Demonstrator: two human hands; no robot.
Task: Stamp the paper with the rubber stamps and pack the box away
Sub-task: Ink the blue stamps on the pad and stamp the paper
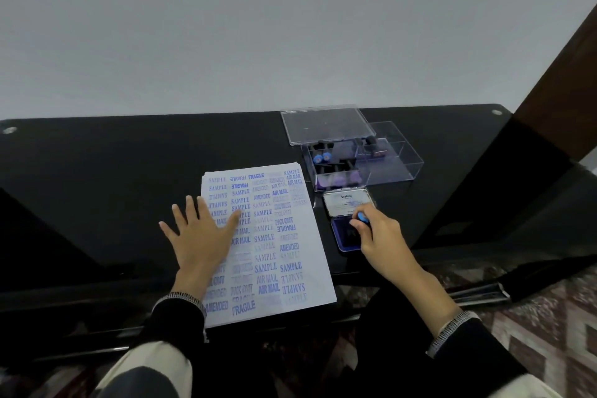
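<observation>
**Inking step, stamp on pad**

We judge the stamping phase is in hand: the sheet is nearly full of blue imprints and the box is not yet packed.

Nearest us, the white stack of paper covered in blue word imprints (277, 242) lies on the glossy black table (97, 171). Our left hand (200, 233) rests flat on its left edge, fingers straight and spread, pinning it.

Just right of the paper, our right hand (378, 236) curls its fingers round 1 small rubber stamp with a blue knob (362, 217), holding it down on the dark blue ink pad in its open tin (347, 233).

Next move, as we judge: lift the stamp, carry it left to a bare patch, press squarely.

Farther back, the clear plastic compartment box (387, 165) stands open with more stamps inside, its clear lid (326, 126) leaning at the far side.
</observation>
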